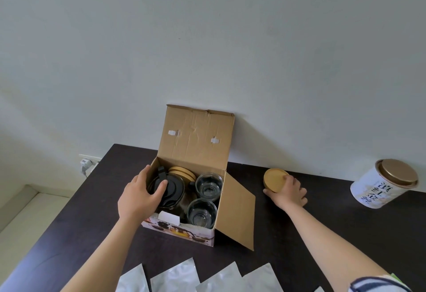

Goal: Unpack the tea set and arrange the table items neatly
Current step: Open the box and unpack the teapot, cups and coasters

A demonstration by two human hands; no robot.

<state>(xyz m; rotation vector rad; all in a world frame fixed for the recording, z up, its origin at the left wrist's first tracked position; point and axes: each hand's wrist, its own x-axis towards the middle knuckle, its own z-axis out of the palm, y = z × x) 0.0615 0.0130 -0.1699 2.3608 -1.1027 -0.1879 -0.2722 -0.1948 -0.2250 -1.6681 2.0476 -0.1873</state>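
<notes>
Left hand [140,197] curled around black teapot lid [169,186] inside open cardboard box [237,208] on dark counter [299,234]; right hand [290,193] gripped round wooden coaster [274,180] beside box, near white tea tin [382,184]

Both forearms were bare from wrist to elbow; the left hand [138,196] and right hand [291,193] wore no rings or watch, and a dark-and-white striped sleeve [378,284] covered the right upper arm.

Head view, downward over table [299,234]
</notes>
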